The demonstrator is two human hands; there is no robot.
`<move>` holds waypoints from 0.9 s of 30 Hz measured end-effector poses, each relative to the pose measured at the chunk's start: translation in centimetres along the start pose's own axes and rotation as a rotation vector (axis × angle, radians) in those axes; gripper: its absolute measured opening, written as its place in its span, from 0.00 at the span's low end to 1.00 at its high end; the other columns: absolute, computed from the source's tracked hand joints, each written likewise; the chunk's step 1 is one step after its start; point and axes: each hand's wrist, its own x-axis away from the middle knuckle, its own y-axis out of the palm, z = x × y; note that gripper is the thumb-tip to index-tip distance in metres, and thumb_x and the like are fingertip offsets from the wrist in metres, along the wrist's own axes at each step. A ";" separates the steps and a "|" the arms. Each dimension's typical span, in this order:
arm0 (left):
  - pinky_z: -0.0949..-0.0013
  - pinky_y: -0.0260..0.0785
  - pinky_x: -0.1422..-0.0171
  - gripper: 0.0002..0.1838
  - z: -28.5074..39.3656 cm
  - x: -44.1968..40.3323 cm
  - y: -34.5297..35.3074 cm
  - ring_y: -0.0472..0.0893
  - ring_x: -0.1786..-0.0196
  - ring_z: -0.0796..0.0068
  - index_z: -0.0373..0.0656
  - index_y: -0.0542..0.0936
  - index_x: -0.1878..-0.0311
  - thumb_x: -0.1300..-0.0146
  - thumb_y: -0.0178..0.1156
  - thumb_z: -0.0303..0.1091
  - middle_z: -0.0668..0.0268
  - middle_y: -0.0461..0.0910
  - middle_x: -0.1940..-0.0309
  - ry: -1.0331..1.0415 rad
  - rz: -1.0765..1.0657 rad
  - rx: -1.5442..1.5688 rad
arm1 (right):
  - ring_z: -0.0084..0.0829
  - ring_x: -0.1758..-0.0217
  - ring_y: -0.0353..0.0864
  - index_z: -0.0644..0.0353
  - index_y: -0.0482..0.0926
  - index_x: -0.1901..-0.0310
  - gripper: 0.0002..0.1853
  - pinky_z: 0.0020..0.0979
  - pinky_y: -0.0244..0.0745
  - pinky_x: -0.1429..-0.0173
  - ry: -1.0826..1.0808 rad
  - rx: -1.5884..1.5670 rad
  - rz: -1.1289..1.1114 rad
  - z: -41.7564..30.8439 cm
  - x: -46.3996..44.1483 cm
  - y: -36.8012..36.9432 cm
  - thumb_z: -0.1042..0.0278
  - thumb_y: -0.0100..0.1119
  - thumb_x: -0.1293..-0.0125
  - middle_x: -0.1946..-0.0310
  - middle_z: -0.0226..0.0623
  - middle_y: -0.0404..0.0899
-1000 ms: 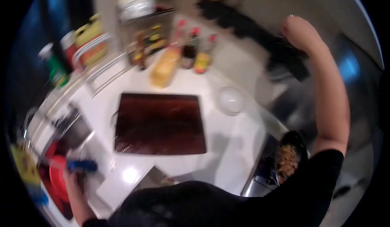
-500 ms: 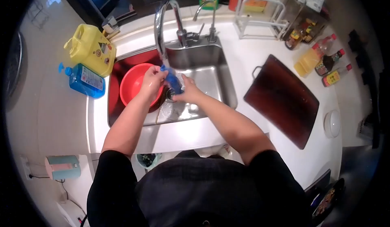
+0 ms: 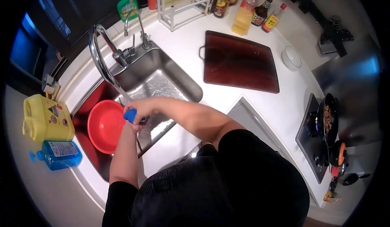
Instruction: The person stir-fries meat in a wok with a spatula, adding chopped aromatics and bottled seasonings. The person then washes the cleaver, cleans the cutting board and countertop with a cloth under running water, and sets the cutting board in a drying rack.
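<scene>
Over the sink (image 3: 180, 79), my right hand (image 3: 141, 107) is closed around a bright blue bundle that looks like a blue cloth (image 3: 130, 115). Just below it, my left hand (image 3: 137, 125) grips the same bundle from underneath, largely covered by the right. Water runs from the tall faucet (image 3: 96, 56) onto my hands. A red basin (image 3: 106, 139) stands in the left part of the sink, just left of my hands.
A dark red cutting board (image 3: 241, 62) lies right of the sink, with a white bowl (image 3: 291, 58) beyond it. A yellow jug (image 3: 53, 119) and blue soap bottle (image 3: 61, 155) stand at the left. A wok (image 3: 328, 119) with food sits on the stove (image 3: 306, 135).
My view has turned right, bringing the stove in. My right hand has moved over my left, and the blue cloth is now bunched between them.
</scene>
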 end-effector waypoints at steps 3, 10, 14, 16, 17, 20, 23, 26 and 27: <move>0.75 0.69 0.75 0.34 0.3 1.8 6.1 0.73 0.68 0.68 0.44 0.70 0.56 0.50 0.43 0.67 0.63 0.74 0.71 -0.012 0.020 0.013 | 0.29 0.60 0.73 0.58 0.71 0.55 0.21 0.28 0.71 0.60 0.022 -0.174 0.320 6.6 -5.2 -3.1 0.63 0.61 0.51 0.65 0.35 0.74; 0.49 0.54 0.39 0.31 -1.6 2.4 9.6 0.66 0.48 0.54 0.40 0.67 0.52 0.53 0.58 0.54 0.57 0.69 0.60 0.224 0.026 0.655 | 0.26 0.80 0.70 0.58 0.72 0.63 0.35 0.27 0.72 0.78 0.157 -1.442 0.341 7.8 -4.9 1.1 0.29 0.50 0.56 0.75 0.35 0.72; 0.78 0.67 0.73 0.22 -0.9 3.5 11.3 0.70 0.67 0.76 0.40 0.65 0.52 0.46 0.57 0.41 0.60 0.69 0.63 0.090 -0.267 0.740 | 0.28 0.75 0.73 0.54 0.71 0.60 0.14 0.25 0.68 0.83 0.206 -0.941 0.223 6.8 -6.3 -2.4 0.57 0.54 0.46 0.71 0.35 0.73; 0.85 0.59 0.82 0.18 -0.6 3.9 11.7 0.68 0.74 0.82 0.41 0.66 0.54 0.44 0.55 0.39 0.63 0.69 0.67 0.016 -0.211 0.674 | 0.29 0.73 0.73 0.56 0.70 0.59 0.11 0.26 0.67 0.83 0.224 -0.711 0.322 3.5 -5.1 -2.7 0.65 0.51 0.45 0.70 0.36 0.73; 0.85 0.56 0.84 0.17 -0.2 4.0 11.8 0.66 0.76 0.83 0.41 0.66 0.55 0.45 0.55 0.38 0.65 0.68 0.69 -0.007 -0.154 0.539 | 0.29 0.74 0.72 0.56 0.70 0.60 0.10 0.27 0.67 0.81 0.215 -0.596 0.339 0.9 -3.7 -2.9 0.68 0.50 0.46 0.71 0.36 0.72; 0.87 0.46 0.87 0.10 1.1 3.8 13.2 0.60 0.85 0.88 0.44 0.66 0.63 0.44 0.54 0.37 0.72 0.66 0.77 -0.068 0.063 0.073 | 0.30 0.74 0.71 0.58 0.70 0.61 0.10 0.29 0.68 0.76 0.134 -0.444 0.405 0.8 -4.3 -3.5 0.72 0.48 0.48 0.75 0.34 0.70; 0.86 0.44 0.88 0.09 0.7 2.9 15.3 0.59 0.86 0.88 0.46 0.66 0.64 0.45 0.54 0.36 0.72 0.64 0.81 -0.024 0.392 -0.392 | 0.38 0.67 0.74 0.64 0.70 0.62 0.11 0.36 0.70 0.63 0.169 -0.112 0.514 0.2 -3.2 -3.6 0.70 0.50 0.47 0.71 0.43 0.73; 0.74 0.60 0.81 0.11 -1.1 0.7 14.1 0.69 0.83 0.74 0.42 0.70 0.62 0.48 0.54 0.35 0.64 0.71 0.81 0.107 0.655 -1.082 | 0.46 0.59 0.74 0.69 0.71 0.62 0.14 0.40 0.70 0.57 0.203 0.226 0.772 3.5 -4.5 -3.0 0.66 0.48 0.44 0.63 0.54 0.74; 0.70 0.65 0.78 0.12 -2.2 -0.7 12.5 0.72 0.81 0.69 0.41 0.71 0.61 0.48 0.54 0.35 0.61 0.73 0.80 0.169 0.713 -1.355 | 0.47 0.56 0.73 0.70 0.70 0.61 0.16 0.41 0.69 0.56 0.230 0.252 0.843 6.2 -5.4 -2.8 0.64 0.45 0.42 0.60 0.56 0.72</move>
